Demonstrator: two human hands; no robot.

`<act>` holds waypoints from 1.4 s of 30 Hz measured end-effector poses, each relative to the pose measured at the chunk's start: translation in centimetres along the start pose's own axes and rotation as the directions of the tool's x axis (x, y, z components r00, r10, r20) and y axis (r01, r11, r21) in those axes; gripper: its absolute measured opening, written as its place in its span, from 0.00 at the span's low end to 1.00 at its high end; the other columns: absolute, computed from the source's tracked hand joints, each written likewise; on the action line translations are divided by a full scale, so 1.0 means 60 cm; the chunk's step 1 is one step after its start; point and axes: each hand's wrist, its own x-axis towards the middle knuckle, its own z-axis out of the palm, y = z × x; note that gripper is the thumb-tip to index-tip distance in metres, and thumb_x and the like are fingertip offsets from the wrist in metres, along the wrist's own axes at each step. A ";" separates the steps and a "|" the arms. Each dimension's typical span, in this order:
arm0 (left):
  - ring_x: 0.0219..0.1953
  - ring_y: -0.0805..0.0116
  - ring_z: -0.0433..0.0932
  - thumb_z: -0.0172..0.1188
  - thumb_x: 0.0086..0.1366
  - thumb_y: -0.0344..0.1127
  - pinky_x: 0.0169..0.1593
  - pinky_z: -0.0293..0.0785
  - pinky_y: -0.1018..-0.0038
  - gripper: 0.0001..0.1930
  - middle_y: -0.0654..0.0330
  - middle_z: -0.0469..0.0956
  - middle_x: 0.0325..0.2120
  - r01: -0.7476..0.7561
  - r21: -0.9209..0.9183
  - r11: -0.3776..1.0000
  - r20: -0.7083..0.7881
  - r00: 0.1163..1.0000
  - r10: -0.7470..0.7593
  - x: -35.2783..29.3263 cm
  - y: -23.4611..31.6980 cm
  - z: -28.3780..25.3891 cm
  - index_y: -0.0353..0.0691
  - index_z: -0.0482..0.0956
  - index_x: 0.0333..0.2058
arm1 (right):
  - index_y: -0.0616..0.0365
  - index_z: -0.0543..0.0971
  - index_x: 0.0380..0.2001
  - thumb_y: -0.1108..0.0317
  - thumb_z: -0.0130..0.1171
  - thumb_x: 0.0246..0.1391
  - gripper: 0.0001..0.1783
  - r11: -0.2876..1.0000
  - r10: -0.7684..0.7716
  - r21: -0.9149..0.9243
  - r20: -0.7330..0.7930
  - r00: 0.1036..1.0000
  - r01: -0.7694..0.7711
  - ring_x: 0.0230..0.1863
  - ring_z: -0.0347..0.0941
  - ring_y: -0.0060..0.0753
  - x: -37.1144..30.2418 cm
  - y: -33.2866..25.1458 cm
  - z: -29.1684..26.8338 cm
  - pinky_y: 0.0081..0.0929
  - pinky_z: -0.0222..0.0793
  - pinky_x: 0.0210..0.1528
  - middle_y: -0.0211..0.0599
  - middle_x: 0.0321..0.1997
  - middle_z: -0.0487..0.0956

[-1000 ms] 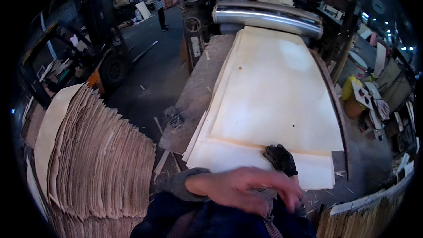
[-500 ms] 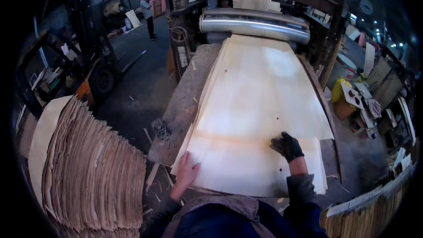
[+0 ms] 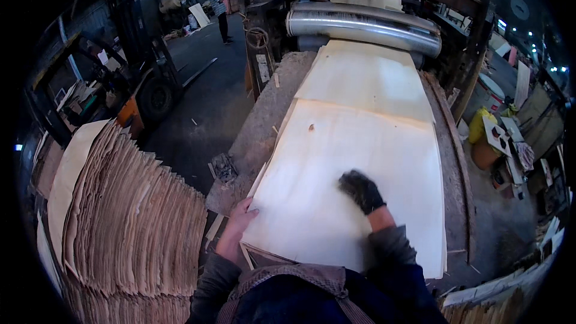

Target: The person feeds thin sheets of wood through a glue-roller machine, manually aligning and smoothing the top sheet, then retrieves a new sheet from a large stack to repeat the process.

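A pale wood veneer sheet (image 3: pixel 336 150) lies before me on a stack of similar sheets, with a small brown knot near its far left. My left hand (image 3: pixel 240 219), bare, is at the stack's left edge, its thumb on top and its fingers curled at the rim. Wearing a dark glove, my right hand (image 3: pixel 361 192) rests on the sheet's middle, fingers stretched out and slightly blurred. Beyond it another veneer sheet (image 3: pixel 372 78) reaches up to a shiny metal roller (image 3: pixel 366 27), its near edge crossing the sheet nearest me.
A tall stack of rough-edged veneer (image 3: pixel 132 222) stands at my left, another veneer stack (image 3: pixel 498 300) at lower right. A forklift (image 3: pixel 144 84) is parked at far left. A person (image 3: pixel 219 15) stands beyond it. At right are a yellow bag (image 3: pixel 478 125) and a white-topped drum (image 3: pixel 489 93).
The far sheet has slid forward toward the roller, uncovering more of the near sheet. My right hand has moved left across the sheet. My left hand has shifted to the edge. The view has tilted slightly.
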 end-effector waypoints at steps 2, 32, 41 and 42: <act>0.49 0.66 0.70 0.50 0.57 0.24 0.53 0.65 0.74 0.22 0.53 0.70 0.49 0.172 -0.300 0.938 0.177 0.977 -0.123 -0.031 0.082 -0.015 0.29 0.65 0.52 | 0.66 0.63 0.51 0.67 0.44 0.58 0.20 0.989 0.143 -0.018 -0.034 0.989 -0.144 0.52 0.66 0.58 -0.091 0.026 0.058 0.54 0.63 0.55 0.57 0.49 0.70; 0.54 0.53 0.65 0.56 0.58 0.38 0.57 0.60 0.68 0.31 0.42 0.64 0.52 -0.135 0.507 0.851 -0.008 0.987 0.162 -0.046 0.063 0.027 0.29 0.56 0.57 | 0.67 0.72 0.34 0.64 0.54 0.53 0.14 0.985 -0.128 -0.165 -0.481 0.867 0.054 0.28 0.75 0.49 -0.193 -0.099 0.114 0.46 0.76 0.34 0.49 0.26 0.75; 0.61 0.51 0.55 0.58 0.55 0.39 0.62 0.52 0.68 0.33 0.44 0.55 0.58 -0.203 0.617 0.760 -0.019 0.962 0.272 -0.033 -0.004 0.041 0.30 0.57 0.56 | 0.66 0.70 0.40 0.63 0.49 0.55 0.16 0.982 -0.187 -0.004 -0.190 0.964 0.190 0.48 0.69 0.50 0.074 -0.125 -0.002 0.50 0.66 0.52 0.46 0.44 0.73; 0.61 0.51 0.55 0.59 0.55 0.39 0.62 0.52 0.68 0.33 0.44 0.55 0.58 -0.193 0.613 0.766 -0.026 0.964 0.264 -0.032 -0.004 0.037 0.31 0.58 0.56 | 0.67 0.69 0.43 0.62 0.48 0.56 0.18 0.983 -0.153 0.073 -0.188 0.970 0.169 0.50 0.68 0.49 0.078 -0.108 -0.009 0.50 0.65 0.54 0.46 0.46 0.72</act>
